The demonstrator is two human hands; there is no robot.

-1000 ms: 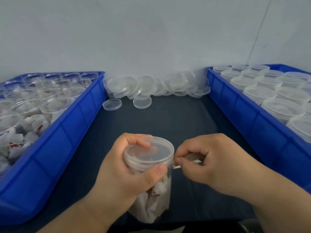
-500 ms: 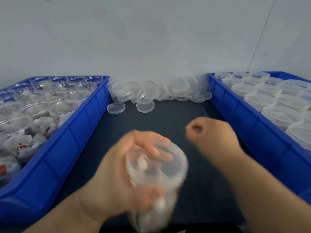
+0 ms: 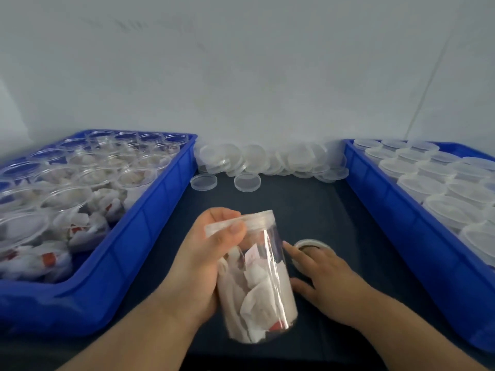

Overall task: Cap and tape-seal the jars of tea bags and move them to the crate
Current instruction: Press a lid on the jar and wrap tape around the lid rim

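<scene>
L hand [image 3: 198, 263]: fingers [image 3: 219, 214] wrapped round capped jar [image 3: 257, 285], held tilted over mid-bench [image 3: 294, 204] nr front edge. Thumb on cap [image 3: 254, 220] rim, prob. to steady it for sealing. R hand [image 3: 326, 277]: fingers flat on tape roll [image 3: 312, 243] just beside jar, not gripping; prob. fetching tape. Crate [image 3: 401, 236] at right edge holds capped jars.
</scene>
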